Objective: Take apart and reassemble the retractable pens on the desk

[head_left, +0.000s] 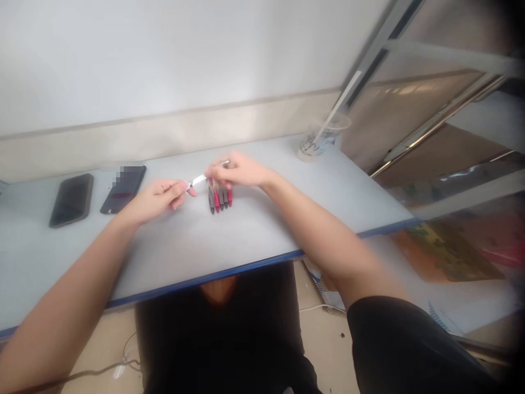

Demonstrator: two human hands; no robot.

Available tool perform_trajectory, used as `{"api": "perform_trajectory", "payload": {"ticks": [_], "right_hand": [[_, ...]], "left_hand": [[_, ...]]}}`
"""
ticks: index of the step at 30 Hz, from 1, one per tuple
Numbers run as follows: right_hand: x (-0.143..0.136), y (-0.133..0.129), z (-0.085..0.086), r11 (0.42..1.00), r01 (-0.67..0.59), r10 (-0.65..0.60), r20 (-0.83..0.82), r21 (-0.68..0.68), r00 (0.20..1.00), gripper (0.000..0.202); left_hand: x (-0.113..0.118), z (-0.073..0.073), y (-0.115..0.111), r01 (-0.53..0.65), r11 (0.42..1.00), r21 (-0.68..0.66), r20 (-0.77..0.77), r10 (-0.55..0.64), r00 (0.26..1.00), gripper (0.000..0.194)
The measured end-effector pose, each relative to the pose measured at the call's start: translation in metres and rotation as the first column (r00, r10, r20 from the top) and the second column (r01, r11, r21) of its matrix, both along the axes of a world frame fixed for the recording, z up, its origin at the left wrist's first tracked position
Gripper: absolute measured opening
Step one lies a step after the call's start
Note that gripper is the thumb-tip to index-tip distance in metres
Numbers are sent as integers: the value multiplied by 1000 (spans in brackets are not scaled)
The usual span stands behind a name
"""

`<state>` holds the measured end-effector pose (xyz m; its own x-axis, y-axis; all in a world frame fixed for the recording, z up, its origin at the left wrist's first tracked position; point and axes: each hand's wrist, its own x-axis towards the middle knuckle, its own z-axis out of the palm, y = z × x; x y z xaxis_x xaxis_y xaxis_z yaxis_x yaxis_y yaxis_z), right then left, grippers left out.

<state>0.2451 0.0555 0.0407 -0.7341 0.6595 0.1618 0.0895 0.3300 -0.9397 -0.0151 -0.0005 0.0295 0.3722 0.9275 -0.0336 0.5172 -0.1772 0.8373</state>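
Observation:
Between my two hands is a slim white pen (199,181), held at a slant just above the table. My left hand (162,198) pinches its lower left end between thumb and fingers. The fingers of my right hand (238,171) close on the upper right end, where a small silvery part pokes out above them. Right below, a row of several dark grey and red pens (217,201) lies side by side, tips toward me. My right hand covers their far ends. Blur hides the white pen's finer details.
Two dark phones, one (71,200) at the far left and another (124,189) beside it, lie on the grey table (172,251). A clear plastic cup (314,143) with a white straw stands at the back right. Metal shelving (451,57) borders the right side.

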Motion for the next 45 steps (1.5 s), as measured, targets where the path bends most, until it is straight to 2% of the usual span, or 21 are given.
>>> {"api": "perform_trajectory", "payload": {"ticks": [2, 4, 6, 7, 10, 12, 15, 18, 21, 23, 26, 29, 34, 40, 45], "right_hand": [[3, 2, 1, 999, -32, 31, 62, 14, 998, 22], [1, 5, -2, 999, -25, 28, 115, -23, 993, 28], [-3, 8, -8, 998, 34, -27, 138, -49, 990, 40], [-5, 8, -11, 997, 60, -54, 128, -44, 990, 39], [-8, 8, -16, 993, 112, -113, 49, 28, 992, 14], [-7, 8, -16, 989, 144, -147, 79, 44, 986, 19], [-3, 10, -13, 983, 174, -181, 236, 52, 955, 40], [1, 14, -11, 981, 164, -183, 223, 100, 957, 17], [4, 16, -10, 985, 164, -174, 236, 62, 956, 23], [4, 17, -12, 989, 147, -149, 267, 31, 952, 36], [5, 20, -17, 991, 130, -130, 117, 13, 984, 23], [4, 25, -22, 989, 119, -126, -70, -92, 990, 28], [-2, 27, -25, 951, 222, -279, -290, -213, 915, 32], [-8, 25, -23, 894, 439, -439, -381, -90, 814, 31], [-7, 28, -26, 876, 478, -470, -345, -65, 813, 26]], "left_hand": [[-6, -1, 4, -52, 998, 33, -26, 53, 998, 47], [-11, 0, 6, -114, 989, 97, -84, 122, 989, 45], [-15, 0, 8, -141, 982, 129, -139, 158, 978, 42], [-16, 0, 8, -146, 980, 138, -157, 167, 973, 40], [-18, 0, 9, -146, 976, 163, -177, 175, 969, 39], [-18, 0, 9, -145, 972, 182, -186, 179, 966, 40], [-16, -1, 9, -126, 979, 159, -214, 159, 964, 46], [-15, -3, 9, -119, 985, 124, -241, 146, 960, 49], [-15, -4, 9, -129, 985, 114, -228, 152, 962, 51], [-15, -4, 9, -133, 986, 96, -225, 152, 963, 51], [-15, -4, 10, -127, 989, 76, -218, 141, 966, 51], [-14, -5, 12, -76, 997, 34, -161, 81, 984, 49], [-12, -8, 12, 0, 999, -53, -94, -5, 996, 49], [-13, -12, 14, -21, 998, -63, -97, 15, 995, 51], [-11, -12, 14, -7, 996, -84, -70, 2, 998, 49]]}}
